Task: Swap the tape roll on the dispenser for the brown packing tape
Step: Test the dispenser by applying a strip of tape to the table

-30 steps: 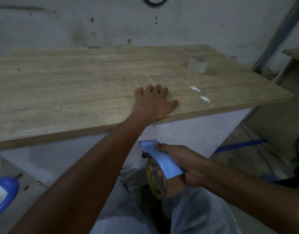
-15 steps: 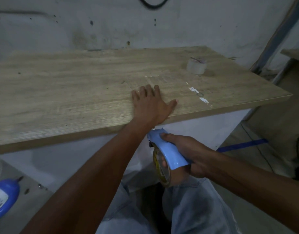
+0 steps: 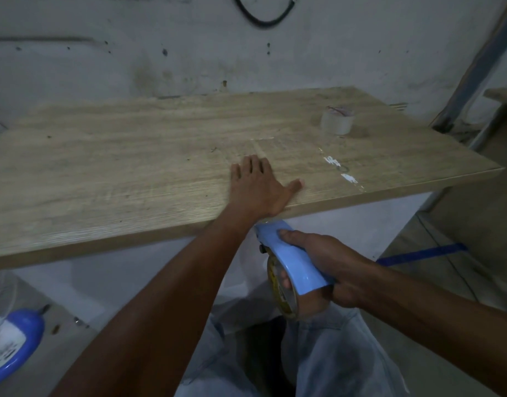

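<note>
Below the front edge of the counter (image 3: 132,167), the right hand (image 3: 326,265) grips the blue dispenser (image 3: 289,253), with the thumb on top of its curved cover and the fingers wrapped underneath around the mounted roll (image 3: 283,293). The left hand (image 3: 258,187) lies palm down on the counter near that edge, fingers straight, grasping nothing. Well apart from it, toward the far right corner, a pale roll (image 3: 336,120) stands on its flat side. I judge the swap to be largely done, since one roll sits on the dispenser and the other is set aside, though the dim light leaves this uncertain. The mounted roll shows a yellow printed inner ring and a glossy tan side, which fits brown packing tape. Whether it is fully seated, or its end threaded to the cutter, is hidden.
</note>
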`<state>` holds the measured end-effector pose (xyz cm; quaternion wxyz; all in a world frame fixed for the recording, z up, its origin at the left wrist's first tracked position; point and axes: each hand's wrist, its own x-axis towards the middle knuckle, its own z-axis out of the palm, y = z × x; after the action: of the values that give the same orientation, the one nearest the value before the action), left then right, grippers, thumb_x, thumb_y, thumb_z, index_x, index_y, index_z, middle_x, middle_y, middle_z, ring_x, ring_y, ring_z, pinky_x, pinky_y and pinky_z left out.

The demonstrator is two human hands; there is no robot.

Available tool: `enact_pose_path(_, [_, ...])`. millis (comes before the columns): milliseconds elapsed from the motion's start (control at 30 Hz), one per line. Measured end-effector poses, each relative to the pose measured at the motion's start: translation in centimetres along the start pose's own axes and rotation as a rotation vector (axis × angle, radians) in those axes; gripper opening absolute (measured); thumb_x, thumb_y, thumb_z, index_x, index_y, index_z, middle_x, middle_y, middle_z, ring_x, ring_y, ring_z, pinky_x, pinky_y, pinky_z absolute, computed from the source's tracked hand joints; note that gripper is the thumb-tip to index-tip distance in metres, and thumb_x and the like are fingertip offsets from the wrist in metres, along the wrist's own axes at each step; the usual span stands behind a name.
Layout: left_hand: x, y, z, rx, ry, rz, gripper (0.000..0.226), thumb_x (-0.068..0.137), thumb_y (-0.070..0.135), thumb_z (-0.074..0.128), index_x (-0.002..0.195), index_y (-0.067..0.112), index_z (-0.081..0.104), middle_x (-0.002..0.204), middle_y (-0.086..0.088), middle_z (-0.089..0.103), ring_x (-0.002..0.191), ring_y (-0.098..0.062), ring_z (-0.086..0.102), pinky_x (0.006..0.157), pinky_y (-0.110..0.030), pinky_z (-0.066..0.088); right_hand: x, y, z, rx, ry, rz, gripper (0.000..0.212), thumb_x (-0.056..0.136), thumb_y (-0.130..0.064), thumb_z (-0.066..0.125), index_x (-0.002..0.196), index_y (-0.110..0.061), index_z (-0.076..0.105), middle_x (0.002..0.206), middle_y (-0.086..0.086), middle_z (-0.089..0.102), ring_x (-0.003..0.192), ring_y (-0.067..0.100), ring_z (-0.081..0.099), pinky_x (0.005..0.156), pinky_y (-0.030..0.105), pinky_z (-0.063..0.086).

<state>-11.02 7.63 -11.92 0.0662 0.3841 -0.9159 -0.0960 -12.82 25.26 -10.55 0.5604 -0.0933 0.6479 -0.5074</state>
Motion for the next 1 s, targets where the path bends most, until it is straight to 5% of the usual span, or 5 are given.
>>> enact_pose_path(467, [6.1, -2.2, -0.8, -0.004, -0.02, -0.098, 0.097, 0.092, 0.079, 0.025, 0.164, 0.014, 0.013, 0.173, -0.008, 0.004, 0.16, -0.026, -0.001, 0.125, -0.057, -0.002, -4.5, -2.5, -1.1, -0.031, -0.148, -0.042, 0.034, 0.085, -0.022, 0.059, 0.066, 0.002, 0.074, 0.058, 0.018, 0.06, 0.044, 0.027, 0.057, 0.047, 0.029, 0.048])
enact_pose_path(667, [6.1, -4.2, -1.8, 0.095, 0.058, 0.015, 0.074, 0.09, 0.071, 0.024, 0.149, 0.031, 0.044, 0.16, -0.005, 0.038, 0.148, -0.03, 0.03, 0.114, -0.057, 0.024, -5.1, -6.6, -1.3, -0.088, -0.129, -0.224, 0.023, 0.075, -0.013, 0.056, 0.071, 0.005, 0.071, 0.064, 0.024, 0.062, 0.047, 0.03, 0.059, 0.048, 0.029, 0.048])
enact_pose_path(767, [5.7, -6.7, -2.8, 0.192, 0.081, 0.053, 0.053, 0.103, 0.055, 0.033, 0.15, 0.033, 0.042, 0.16, -0.003, 0.036, 0.147, -0.03, 0.033, 0.114, -0.056, 0.029, -2.6, -8.8, -1.1, -0.3, 0.082, -0.382, 0.021, 0.071, -0.015, 0.071, 0.084, 0.001, 0.07, 0.072, 0.019, 0.07, 0.058, 0.031, 0.067, 0.055, 0.037, 0.054])
enact_pose_path(867, [6.0, -8.9, -3.2, 0.127, 0.067, -0.057, 0.072, 0.092, 0.072, 0.02, 0.148, 0.034, 0.042, 0.16, -0.001, 0.037, 0.148, -0.027, 0.032, 0.114, -0.058, 0.025, 1.1, -11.2, -0.8, -0.743, 0.419, -0.64, 0.025, 0.074, -0.031, 0.075, 0.077, -0.008, 0.067, 0.075, 0.006, 0.069, 0.071, 0.026, 0.069, 0.058, 0.038, 0.056])
enact_pose_path(1000, [6.0, -9.2, -3.0, 0.12, 0.079, -0.087, 0.07, 0.096, 0.07, 0.025, 0.151, 0.029, 0.038, 0.162, -0.003, 0.036, 0.15, -0.027, 0.03, 0.116, -0.06, 0.021, 5.6, -13.9, -0.1, -1.079, 0.687, -0.874, 0.034, 0.077, -0.036, 0.064, 0.064, -0.008, 0.049, 0.066, 0.002, 0.053, 0.07, 0.029, 0.056, 0.053, 0.032, 0.034])
